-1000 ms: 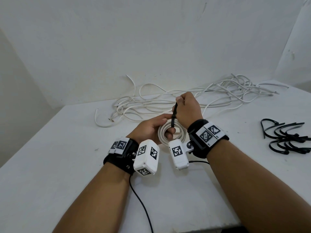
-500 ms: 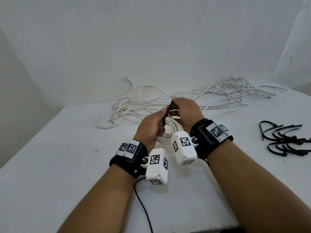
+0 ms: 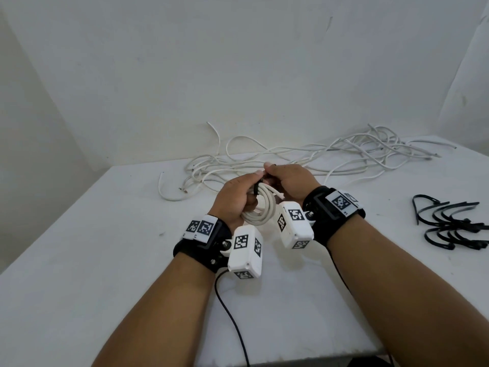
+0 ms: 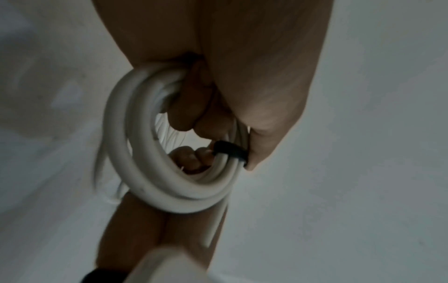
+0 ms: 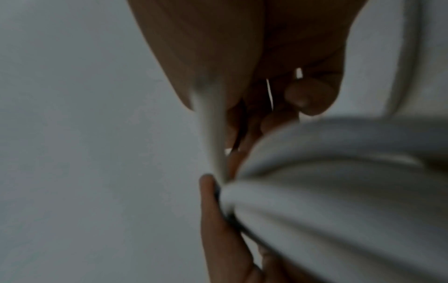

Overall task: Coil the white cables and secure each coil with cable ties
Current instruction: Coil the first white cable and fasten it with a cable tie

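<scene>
A small coil of white cable [image 3: 260, 210] is held upright above the table between both hands. My left hand [image 3: 238, 197] grips the coil's upper left side, fingers curled through its middle. A black cable tie [image 3: 256, 188] is looped round the coil's strands by my left thumb. My right hand [image 3: 288, 181] pinches the tie's tail at the coil's top, fingertips meeting the left hand's. In the left wrist view the tie [image 4: 230, 153] wraps the coil [image 4: 169, 181] beside my thumb. The right wrist view shows the coil [image 5: 339, 181] blurred and close.
A tangle of loose white cables [image 3: 304, 160] lies along the back of the white table [image 3: 105, 260] by the wall. Several black cable ties [image 3: 449, 226] lie in a heap at the right. A black cord [image 3: 232, 319] runs off the front edge.
The coil lay flat on the table with the tie's tail held up high; now both hands have lifted it upright, and my right hand has come down against the left.
</scene>
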`<action>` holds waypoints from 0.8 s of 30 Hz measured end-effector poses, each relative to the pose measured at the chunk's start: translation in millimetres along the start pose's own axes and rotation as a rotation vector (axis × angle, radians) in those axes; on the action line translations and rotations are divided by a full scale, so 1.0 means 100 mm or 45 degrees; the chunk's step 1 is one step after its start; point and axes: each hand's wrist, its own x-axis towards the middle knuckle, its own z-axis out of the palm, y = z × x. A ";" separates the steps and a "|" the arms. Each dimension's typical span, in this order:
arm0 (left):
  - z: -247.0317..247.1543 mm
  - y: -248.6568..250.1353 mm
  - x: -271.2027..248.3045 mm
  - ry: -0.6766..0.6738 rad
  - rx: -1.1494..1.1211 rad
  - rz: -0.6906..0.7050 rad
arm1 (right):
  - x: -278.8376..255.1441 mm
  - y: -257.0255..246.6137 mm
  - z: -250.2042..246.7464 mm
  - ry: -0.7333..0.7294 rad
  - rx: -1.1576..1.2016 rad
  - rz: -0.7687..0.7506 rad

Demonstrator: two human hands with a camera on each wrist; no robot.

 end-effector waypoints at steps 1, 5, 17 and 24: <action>-0.03 0.06 -0.03 0.050 -0.014 0.002 | 0.00 -0.01 0.04 -0.010 0.034 0.053; -0.32 0.29 -0.08 0.316 -0.243 0.077 | 0.08 0.10 0.24 -0.053 -0.097 0.181; -2.20 0.74 -0.39 0.736 0.976 0.029 | 0.12 0.36 1.48 -0.412 -1.706 0.195; -2.84 0.90 -0.20 0.851 1.699 -0.186 | 0.22 0.51 1.55 -0.364 -1.995 0.272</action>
